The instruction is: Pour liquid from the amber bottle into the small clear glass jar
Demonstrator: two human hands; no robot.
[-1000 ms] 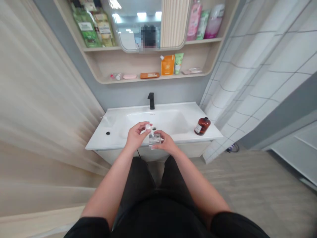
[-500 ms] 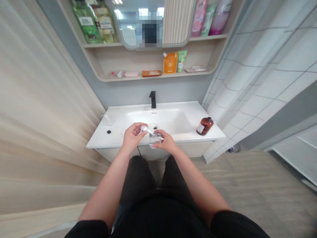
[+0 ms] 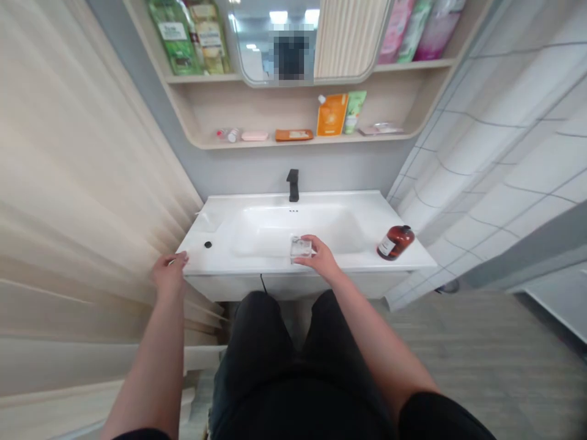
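My right hand [image 3: 321, 259] is shut around a clear square glass bottle [image 3: 301, 249], which sits at the front of the white basin with no top visible on it. My left hand [image 3: 170, 275] is far off to the left, at the front left corner of the white ceramic vanity top [image 3: 220, 260]. Its fingers curl over near the edge. Whether they hold anything small is hidden.
A black faucet [image 3: 293, 185] rises behind the basin. An amber bottle [image 3: 395, 242] stands on the counter's right end. A wooden shelf [image 3: 302, 142] with toiletries runs above, under a mirror [image 3: 275, 43]. A curtain hangs on the left; tiled wall stands right.
My left hand has moved away from the glass bottle to the counter's left corner, and the white top it held no longer shows. My right hand stays on the bottle.
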